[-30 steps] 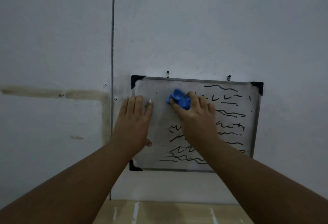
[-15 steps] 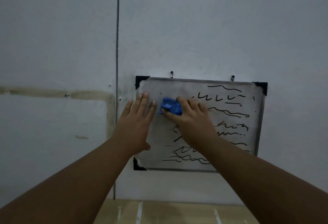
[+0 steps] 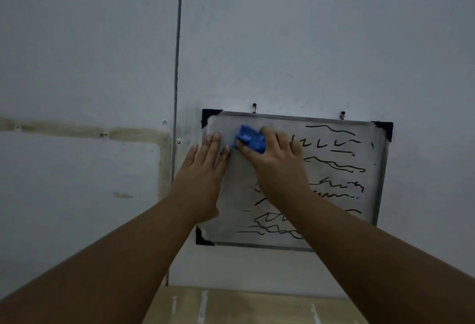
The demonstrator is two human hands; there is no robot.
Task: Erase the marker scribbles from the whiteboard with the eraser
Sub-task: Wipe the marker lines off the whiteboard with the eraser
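Both on whiteboard (image 3: 237, 192): left hand (image 3: 203, 177) flat, right hand (image 3: 277, 167) round eraser (image 3: 250, 141)

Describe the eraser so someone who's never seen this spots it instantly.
Find the framed whiteboard hanging on the grey wall. Near its top-left corner, the right hand presses a small blue eraser against the surface. It is the only blue thing, just right of the flat left hand.

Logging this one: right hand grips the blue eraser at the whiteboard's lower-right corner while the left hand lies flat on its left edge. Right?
Not quite. The head view shows the right hand gripping the blue eraser near the upper-left corner of the whiteboard, not the lower-right. The left hand does lie flat on its left edge.
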